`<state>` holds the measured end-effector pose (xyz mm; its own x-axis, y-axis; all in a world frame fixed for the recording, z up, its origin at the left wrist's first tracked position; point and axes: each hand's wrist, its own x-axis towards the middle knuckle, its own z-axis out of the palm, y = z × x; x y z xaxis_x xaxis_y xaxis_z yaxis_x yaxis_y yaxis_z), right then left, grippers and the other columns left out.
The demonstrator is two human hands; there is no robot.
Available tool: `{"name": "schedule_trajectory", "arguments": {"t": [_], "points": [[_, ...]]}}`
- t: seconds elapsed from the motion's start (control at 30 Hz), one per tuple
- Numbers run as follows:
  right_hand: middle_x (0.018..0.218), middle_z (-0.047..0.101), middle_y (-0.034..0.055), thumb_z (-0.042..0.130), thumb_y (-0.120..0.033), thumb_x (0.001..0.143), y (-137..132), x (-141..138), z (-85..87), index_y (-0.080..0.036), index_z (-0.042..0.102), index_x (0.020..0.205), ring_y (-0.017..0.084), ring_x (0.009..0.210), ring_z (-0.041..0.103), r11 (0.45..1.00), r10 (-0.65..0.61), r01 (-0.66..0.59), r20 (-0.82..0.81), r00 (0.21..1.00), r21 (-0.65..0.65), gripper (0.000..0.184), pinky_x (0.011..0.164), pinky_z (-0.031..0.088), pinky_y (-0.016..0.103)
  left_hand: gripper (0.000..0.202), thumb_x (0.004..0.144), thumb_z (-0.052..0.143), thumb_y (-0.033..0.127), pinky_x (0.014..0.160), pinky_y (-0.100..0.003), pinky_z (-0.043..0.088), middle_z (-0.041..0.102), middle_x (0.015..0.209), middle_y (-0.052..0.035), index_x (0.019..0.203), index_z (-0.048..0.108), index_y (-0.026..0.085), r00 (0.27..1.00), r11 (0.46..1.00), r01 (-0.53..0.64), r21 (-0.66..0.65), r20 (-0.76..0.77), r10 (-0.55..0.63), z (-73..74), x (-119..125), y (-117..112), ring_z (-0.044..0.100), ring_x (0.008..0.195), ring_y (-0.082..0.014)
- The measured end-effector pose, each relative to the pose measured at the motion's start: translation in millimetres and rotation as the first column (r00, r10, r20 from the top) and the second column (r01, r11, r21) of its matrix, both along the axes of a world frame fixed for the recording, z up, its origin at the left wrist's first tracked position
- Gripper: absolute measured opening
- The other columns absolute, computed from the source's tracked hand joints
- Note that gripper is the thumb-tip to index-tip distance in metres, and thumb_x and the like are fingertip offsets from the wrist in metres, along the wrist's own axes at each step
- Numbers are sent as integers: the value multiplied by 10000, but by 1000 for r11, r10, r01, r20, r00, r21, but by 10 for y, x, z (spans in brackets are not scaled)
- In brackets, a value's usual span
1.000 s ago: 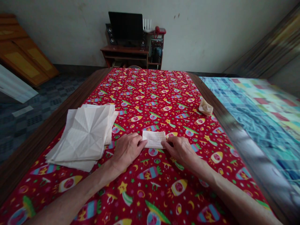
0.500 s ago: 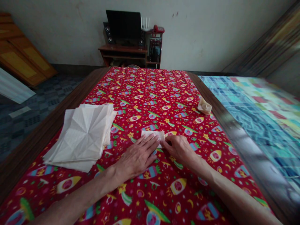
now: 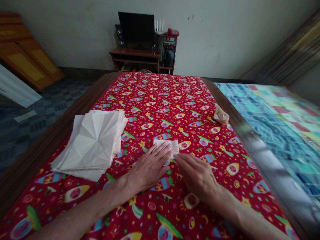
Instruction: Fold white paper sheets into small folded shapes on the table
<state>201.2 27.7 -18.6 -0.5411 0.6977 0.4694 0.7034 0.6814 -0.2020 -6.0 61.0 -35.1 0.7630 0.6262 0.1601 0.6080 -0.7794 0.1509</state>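
A small folded piece of white paper (image 3: 175, 146) lies on the red patterned tablecloth in front of me. Across it rests my left hand (image 3: 152, 166), flat, its fingers stretched out and pressing the paper down. My right hand (image 3: 198, 173) is at the paper's near right corner, fingertips pressed together against that edge; the exact grip is partly hidden beneath the hand. To the left, a stack of creased white paper sheets (image 3: 96, 140) lies slightly fanned, the top one marked with star-shaped fold lines.
A small folded beige paper piece (image 3: 221, 115) sits near the right edge of the cloth-covered table (image 3: 165, 96). Beyond the table stands a desk with a monitor (image 3: 136, 30) and a red telephone (image 3: 173, 32). A bed (image 3: 260, 123) is at the right, a wooden cabinet (image 3: 27, 56) at the left.
My right hand has turned and drawn slightly nearer to me, its fingers straighter at the paper's corner. My left hand stays flat on the paper. The whole view has shifted a little.
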Motion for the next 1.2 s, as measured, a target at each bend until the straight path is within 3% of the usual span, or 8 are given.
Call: {"name": "schedule_trajectory", "arguments": {"t": [0.03,0.1,0.23,0.33,0.53,0.8,1.0,1.2], "points": [[1183,635,133,353,-145,953,-68,-16,-17,-110,573,1207,219,1129,569,998,62,-62,76,995,-4,338,914,485,351,485,984,346,356,1161,-425,224,289,1522,-86,1419,330,142,1000,1000,-10,-7,-4,10,1,5,-2,188,1429,-219],[1389,476,167,387,-221,957,-166,-38,-65,-71,446,1350,261,1327,387,997,72,-64,172,982,-51,424,1042,407,438,503,987,327,373,1164,-408,218,274,1527,-94,1425,320,125,1000,1000,-25,-11,-15,25,8,8,-7,181,1430,-211],[1518,240,179,425,-452,944,-205,7,-154,-37,240,1462,266,1414,198,984,91,-47,261,961,-169,689,1111,340,433,536,981,332,396,1169,-401,202,232,1540,-96,1433,311,108,998,1000,-25,7,-50,25,23,-35,-16,150,1437,-215],[1530,214,151,401,-448,955,-172,89,-175,-61,208,1476,254,1424,152,979,91,-34,285,954,-199,678,1138,295,437,542,975,345,394,1162,-417,207,234,1537,-97,1436,310,110,995,999,-35,27,-89,37,34,-124,-38,172,1432,-224],[1489,309,169,392,-415,964,-2,161,-183,-54,299,1446,257,1410,203,986,34,13,277,960,-166,609,1130,304,460,509,976,336,394,1152,-452,209,290,1518,-94,1407,372,124,987,995,-87,47,-128,93,78,-263,-83,236,1414,-223],[1438,388,200,394,-379,969,338,82,-154,-46,408,1388,272,1373,305,988,-35,71,249,968,-136,536,1110,326,485,520,976,344,388,1139,-493,220,296,1509,-137,1398,373,85,988,988,-134,82,-62,139,57,-122,117,248,1409,-246],[1451,381,174,424,-448,949,105,83,-162,-56,374,1409,279,1392,256,994,21,7,267,963,-106,606,1116,315,497,503,975,354,401,1148,-469,216,329,1503,-88,1403,373,138,997,996,-70,63,-38,72,42,-208,-65,263,1404,-228],[1447,406,138,438,-336,959,-131,143,-113,-84,372,1414,272,1370,314,990,77,-45,250,965,-132,524,1098,357,480,483,964,416,341,1141,-468,233,374,1483,-64,1410,358,164,999,998,-20,68,-47,23,83,-334,-237,336,1367,-218]]}}
